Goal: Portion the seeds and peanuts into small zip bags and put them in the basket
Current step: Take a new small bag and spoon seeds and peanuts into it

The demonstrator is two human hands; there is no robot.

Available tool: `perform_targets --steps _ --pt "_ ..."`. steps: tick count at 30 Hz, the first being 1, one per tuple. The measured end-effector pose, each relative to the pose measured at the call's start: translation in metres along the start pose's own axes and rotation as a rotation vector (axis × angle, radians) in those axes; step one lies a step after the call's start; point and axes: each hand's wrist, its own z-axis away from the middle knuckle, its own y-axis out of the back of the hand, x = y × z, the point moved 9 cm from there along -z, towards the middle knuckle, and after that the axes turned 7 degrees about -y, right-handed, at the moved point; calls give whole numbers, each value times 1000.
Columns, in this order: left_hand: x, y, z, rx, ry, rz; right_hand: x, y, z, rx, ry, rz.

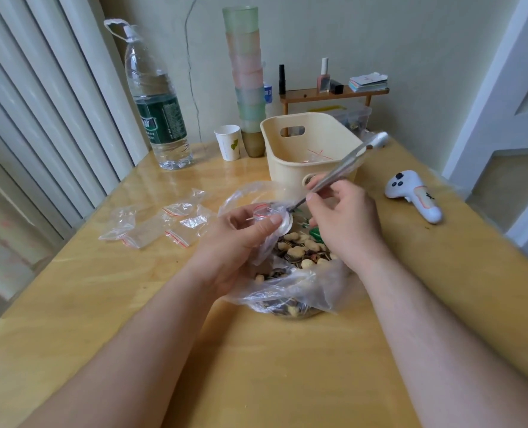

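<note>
A large clear plastic bag [299,288] lies open on the table, full of striped seeds and peanuts [302,251]. My left hand [244,239] holds a small zip bag [264,213] with a red strip over it. My right hand [346,217] grips a metal spoon [340,169], whose bowl sits at the small bag's mouth. The cream basket [287,168] stands just behind, with at least one small bag inside. Several empty zip bags [163,223] lie to the left.
A big water bottle [157,109], a paper cup [228,142] and a tall stack of coloured cups [247,75] stand at the back left. A white controller [414,196] lies at the right. A small wooden shelf [333,94] stands behind the basket.
</note>
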Motion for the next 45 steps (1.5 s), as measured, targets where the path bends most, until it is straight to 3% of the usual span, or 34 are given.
perform_targets --steps 6,9,15,19,24,32,45 --pt "3 9 -2 44 -75 -85 -17 -5 10 -145 237 191" --pt "4 6 0 28 -118 -134 -6 -16 12 -259 183 143" --pt "11 5 2 51 -142 -149 -5 8 6 -144 198 194" --pt "6 5 1 37 -124 -152 0 7 10 -169 99 149" --pt "-6 -4 2 -27 -72 -128 -7 -9 12 -224 139 206" --pt "-2 -3 4 -2 -41 -135 0 15 6 -188 65 265" --pt "-2 -19 19 -61 130 -20 -1 -4 17 -205 -15 313"
